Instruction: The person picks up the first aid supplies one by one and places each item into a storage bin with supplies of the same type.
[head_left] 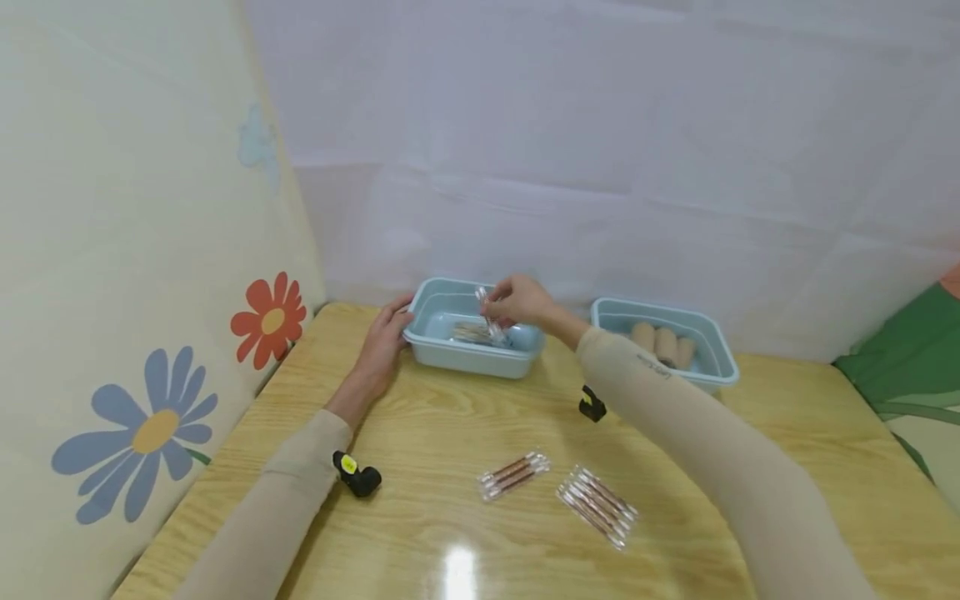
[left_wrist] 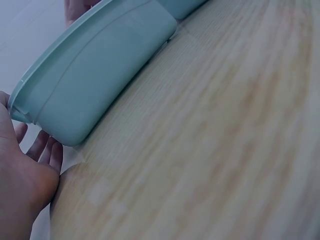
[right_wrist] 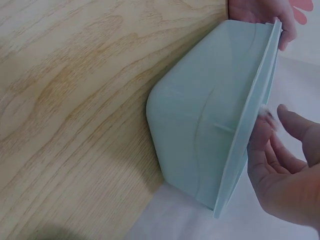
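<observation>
A light blue plastic basin (head_left: 472, 360) stands toward the back of the table. My left hand (head_left: 381, 346) holds its left end, with the thumb at the rim and the fingers along the outer wall in the left wrist view (left_wrist: 25, 170). Over the basin's right half, my right hand (head_left: 522, 302) pinches a clear packet of cotton swabs (head_left: 481, 294) between thumb and fingers. Below it in the basin lie thin pale sticks (head_left: 468, 332). From the right wrist side, the basin wall (right_wrist: 200, 110) hides its contents, and only a white bit of the packet shows at the fingertips.
A second blue basin (head_left: 723, 354) with several tan rolls (head_left: 665, 344) stands to the right, partly behind my right forearm. Nearer me on the wooden table (head_left: 420, 533) lie two clear packets of brown-stemmed swabs, a smaller packet (head_left: 514, 476) and a larger packet (head_left: 597, 507). White cloth (head_left: 525, 167) hangs behind.
</observation>
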